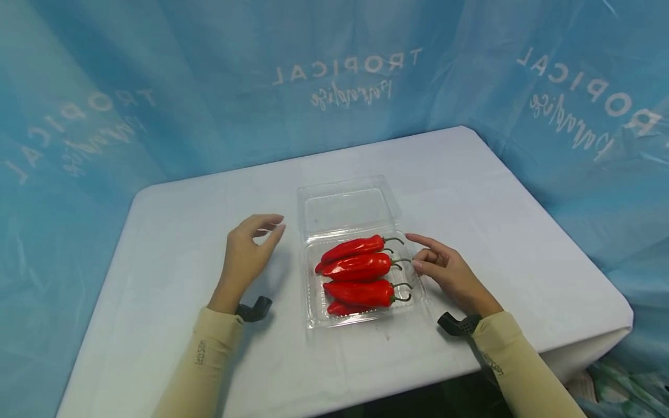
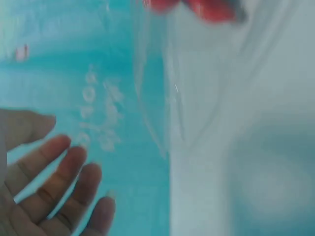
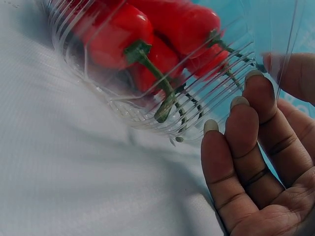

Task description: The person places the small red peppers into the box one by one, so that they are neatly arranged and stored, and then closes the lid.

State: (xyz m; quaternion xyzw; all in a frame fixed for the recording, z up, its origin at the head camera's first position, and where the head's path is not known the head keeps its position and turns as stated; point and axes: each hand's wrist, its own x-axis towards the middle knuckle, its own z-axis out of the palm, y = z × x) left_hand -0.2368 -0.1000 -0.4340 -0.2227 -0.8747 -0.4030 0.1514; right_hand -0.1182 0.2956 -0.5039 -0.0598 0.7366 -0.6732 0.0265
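A clear plastic clamshell box [image 1: 313, 322] lies on the table, its lid [image 1: 345, 203] folded back flat behind it. Several red peppers [image 1: 360, 267] with green stems lie side by side in the base, stems toward the right. My left hand [image 1: 248, 249] hovers left of the box, apart from it, with thumb and fingers bent loosely and nothing between them. At the box's right rim is my right hand [image 1: 444, 270], fingertips touching or very near the plastic. In the right wrist view its fingers [image 3: 241, 123] lie beside the ribbed wall, close to the pepper stems.
A white cloth covers the table [image 1: 172, 261], whose front edge runs below the box. Behind and at both sides hangs a blue curtain [image 1: 219, 116] with white lettering. Black wrist bands [image 1: 254, 309] sit over both sleeves' ends.
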